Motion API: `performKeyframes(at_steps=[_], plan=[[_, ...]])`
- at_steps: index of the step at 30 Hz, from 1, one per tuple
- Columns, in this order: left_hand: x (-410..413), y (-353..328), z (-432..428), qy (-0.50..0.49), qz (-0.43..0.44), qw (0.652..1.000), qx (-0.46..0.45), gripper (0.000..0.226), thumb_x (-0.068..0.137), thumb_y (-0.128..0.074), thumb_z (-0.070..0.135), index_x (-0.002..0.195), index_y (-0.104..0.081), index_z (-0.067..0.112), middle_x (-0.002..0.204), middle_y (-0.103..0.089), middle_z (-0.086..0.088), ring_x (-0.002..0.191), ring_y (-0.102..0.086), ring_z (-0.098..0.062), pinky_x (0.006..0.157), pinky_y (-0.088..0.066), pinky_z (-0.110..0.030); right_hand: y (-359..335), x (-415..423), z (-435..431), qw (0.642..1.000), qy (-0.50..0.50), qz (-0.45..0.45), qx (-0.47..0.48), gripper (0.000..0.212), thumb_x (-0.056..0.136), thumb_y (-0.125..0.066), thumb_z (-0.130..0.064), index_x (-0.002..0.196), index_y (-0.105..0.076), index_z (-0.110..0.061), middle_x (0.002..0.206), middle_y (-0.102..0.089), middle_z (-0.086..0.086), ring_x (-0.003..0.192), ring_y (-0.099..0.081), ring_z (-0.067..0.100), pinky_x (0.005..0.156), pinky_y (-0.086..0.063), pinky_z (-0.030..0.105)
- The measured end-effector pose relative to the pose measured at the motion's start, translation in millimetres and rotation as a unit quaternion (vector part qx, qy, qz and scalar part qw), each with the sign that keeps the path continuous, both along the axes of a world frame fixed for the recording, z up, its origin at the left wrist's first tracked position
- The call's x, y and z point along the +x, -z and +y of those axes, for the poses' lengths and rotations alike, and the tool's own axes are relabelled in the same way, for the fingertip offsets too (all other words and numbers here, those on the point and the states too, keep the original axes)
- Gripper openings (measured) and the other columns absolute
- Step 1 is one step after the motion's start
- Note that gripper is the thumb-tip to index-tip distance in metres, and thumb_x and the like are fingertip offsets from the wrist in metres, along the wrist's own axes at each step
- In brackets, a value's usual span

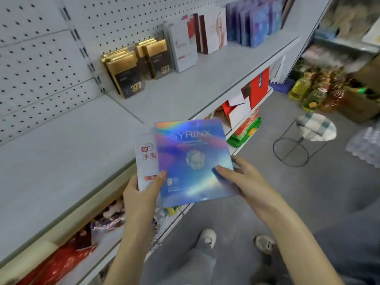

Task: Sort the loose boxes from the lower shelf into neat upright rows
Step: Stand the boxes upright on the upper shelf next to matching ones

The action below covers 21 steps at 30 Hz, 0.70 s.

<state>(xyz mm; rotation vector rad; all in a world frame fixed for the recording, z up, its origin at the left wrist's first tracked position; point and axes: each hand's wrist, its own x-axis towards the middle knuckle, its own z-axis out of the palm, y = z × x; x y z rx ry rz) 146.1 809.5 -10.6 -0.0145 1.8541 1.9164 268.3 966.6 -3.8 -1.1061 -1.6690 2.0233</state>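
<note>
Two hands hold two flat boxes in mid-air, just in front of the shelf edge. The blue box (193,161), marked SYRINX, lies on top, face up. The white box (146,159) is under it and sticks out at 9 o'clock. An orange strip shows at the blue box's top edge; I cannot tell whether it is a third box.

The left hand (141,194) grips the pair at the 7 o'clock corner, thumb lying across the white box onto the blue one. The right hand (242,182) pinches the blue box at its 4 o'clock edge, thumb on the face, fingers beneath.

On the upper shelf (61,161), at 11 o'clock from the held boxes, stand two groups of gold boxes (131,75), each front one marked 377. At 12 o'clock are upright white boxes (185,50), and at 1 o'clock a row of purple boxes (257,21); both are too blurred to count.

The lower shelf (115,250), at 7 o'clock, holds loose red and dark packs (72,258).

On the floor there is one stool (314,128) at 3 o'clock, two oil bottles (298,87) at 2 o'clock, and two shoes (207,237) at 6 o'clock.
</note>
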Motion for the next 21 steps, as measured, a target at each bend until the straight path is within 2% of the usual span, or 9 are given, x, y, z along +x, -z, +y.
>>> performKeyframes(at_steps=[2,4,6,7,10,13,15,18,21], plan=[[-13.6,1.1,46.2,0.006,0.001,1.0,0.003,0.013,0.081,-0.071,0.016,0.092,-0.066,0.017,0.083,-0.071,-0.006,0.057,-0.065,-0.01,0.045,-0.047,-0.021,-2.3,-16.3,43.0,1.0,0.028,-0.01,0.01,0.03,0.083,-0.071,-0.021,0.112,-0.062,-0.017,0.105,-0.074,0.001,0.094,-0.071,0.02,0.083,-0.055,0.036],[-23.2,-1.1,87.1,0.011,0.005,1.0,0.009,0.015,0.079,-0.073,0.017,0.093,-0.066,0.018,0.09,-0.072,-0.011,0.07,-0.068,-0.019,0.059,-0.055,-0.032,-7.6,-28.9,82.2,0.998,0.052,-0.015,0.014,0.034,0.08,-0.074,-0.021,0.111,-0.063,-0.014,0.101,-0.074,0.003,0.087,-0.072,0.021,0.08,-0.055,0.037],[-29.1,-7.6,124.5,0.014,0.01,1.0,0.009,0.022,0.076,-0.077,0.02,0.095,-0.066,0.018,0.092,-0.072,-0.01,0.076,-0.069,-0.022,0.07,-0.057,-0.042,-16.2,-35.4,118.7,0.998,0.065,-0.013,0.01,0.035,0.079,-0.076,-0.02,0.11,-0.063,-0.011,0.098,-0.075,0.004,0.083,-0.073,0.021,0.074,-0.056,0.034],[-31.1,-10.6,141.8,0.015,0.013,1.0,0.009,0.028,0.074,-0.079,0.022,0.097,-0.065,0.017,0.091,-0.072,-0.01,0.075,-0.069,-0.019,0.07,-0.058,-0.041,-19.9,-36.7,137.2,0.998,0.067,-0.01,0.002,0.035,0.078,-0.076,-0.019,0.109,-0.062,-0.01,0.098,-0.075,0.005,0.082,-0.073,0.022,0.07,-0.057,0.032],[-35.9,-16.1,189.5,0.016,0.038,0.999,0.003,0.031,0.076,-0.078,0.021,0.1,-0.062,0.011,0.088,-0.07,-0.008,0.068,-0.065,-0.009,0.061,-0.054,-0.023,-26.8,-38.3,189.8,0.997,0.065,0.011,-0.034,0.04,0.074,-0.076,-0.018,0.11,-0.062,-0.008,0.1,-0.075,0.008,0.083,-0.073,0.024,0.064,-0.057,0.03],[-39.2,-14.7,235.9,0.006,0.046,0.999,-0.003,0.023,0.076,-0.077,0.015,0.092,-0.06,0.01,0.078,-0.068,-0.005,0.06,-0.063,-0.006,0.055,-0.052,-0.021,-26.2,-45.9,241.2,0.998,0.051,0.023,-0.043,0.041,0.074,-0.074,-0.017,0.112,-0.062,-0.007,0.103,-0.074,0.009,0.083,-0.072,0.024,0.065,-0.058,0.031],[-41.2,-11.0,265.2,-0.006,0.035,0.999,-0.006,0.02,0.075,-0.077,0.014,0.089,-0.062,0.016,0.077,-0.07,-0.002,0.067,-0.066,-0.012,0.063,-0.056,-0.031,-23.2,-52.7,278.1,0.998,0.045,0.026,-0.033,0.036,0.079,-0.072,-0.015,0.112,-0.063,-0.008,0.102,-0.075,0.007,0.085,-0.072,0.026,0.071,-0.059,0.034],[-45.7,-2.5,305.3,-0.053,0.014,0.998,0.009,0.013,0.079,-0.074,0.02,0.089,-0.065,0.022,0.087,-0.073,-0.005,0.083,-0.069,-0.028,0.075,-0.055,-0.045,-18.6,-65.2,338.7,0.999,0.036,0.018,-0.01,0.037,0.079,-0.073,-0.016,0.114,-0.063,-0.008,0.103,-0.074,0.009,0.09,-0.071,0.031,0.083,-0.056,0.043],[-45.4,1.3,343.6,-0.11,0.013,0.994,0.014,0.012,0.085,-0.068,0.025,0.096,-0.065,0.026,0.095,-0.073,0.0,0.091,-0.07,-0.025,0.084,-0.055,-0.048,-19.6,-78.4,396.5,1.0,0.021,0.017,0.007,0.029,0.082,-0.072,-0.012,0.11,-0.062,-0.009,0.102,-0.073,0.013,0.086,-0.07,0.032,0.085,-0.055,0.047]])
